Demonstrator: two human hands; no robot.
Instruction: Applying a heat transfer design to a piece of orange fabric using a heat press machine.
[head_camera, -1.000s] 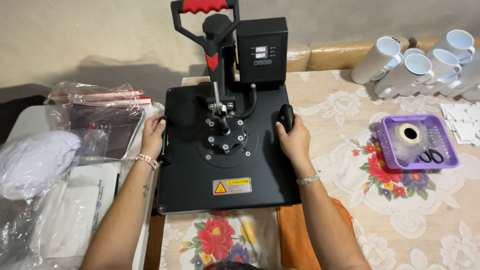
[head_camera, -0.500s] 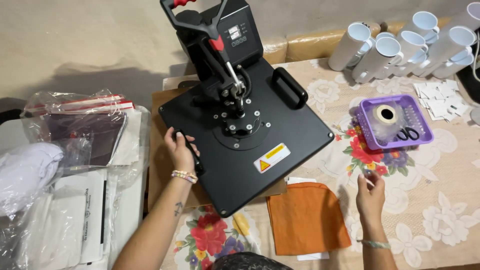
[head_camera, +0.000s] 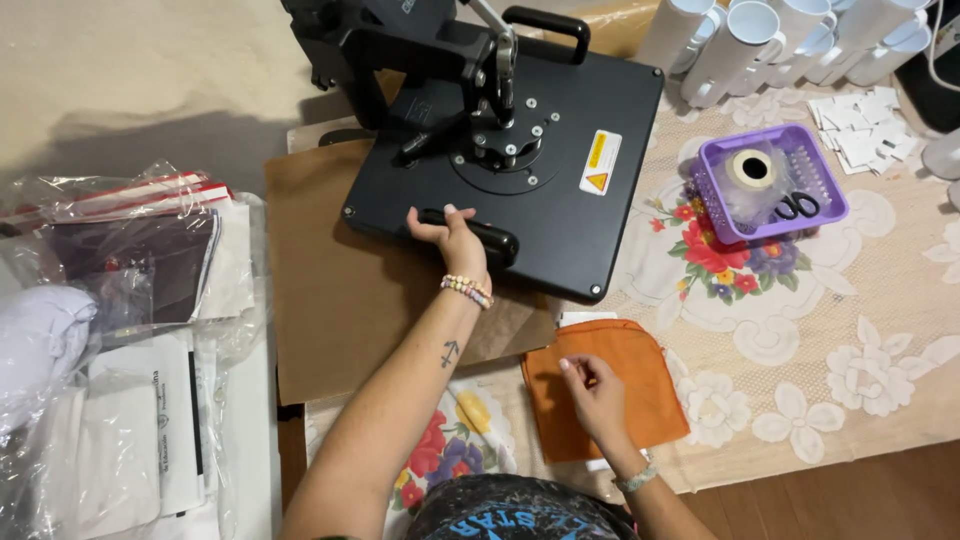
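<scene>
Left hand (head_camera: 452, 236) is wrapped around the black heat press (head_camera: 520, 160) side handle, right hand (head_camera: 592, 392) lying open on orange cloth (head_camera: 640, 385).

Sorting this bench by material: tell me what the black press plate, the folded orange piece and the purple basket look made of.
Black flat press plate: likely painted metal, matt, with bolt heads showing; left hand grips its handle.
Folded orange piece: soft woven-looking fabric, creased, under the right hand.
Purple slotted basket: apparently moulded plastic, slightly glossy.
</scene>
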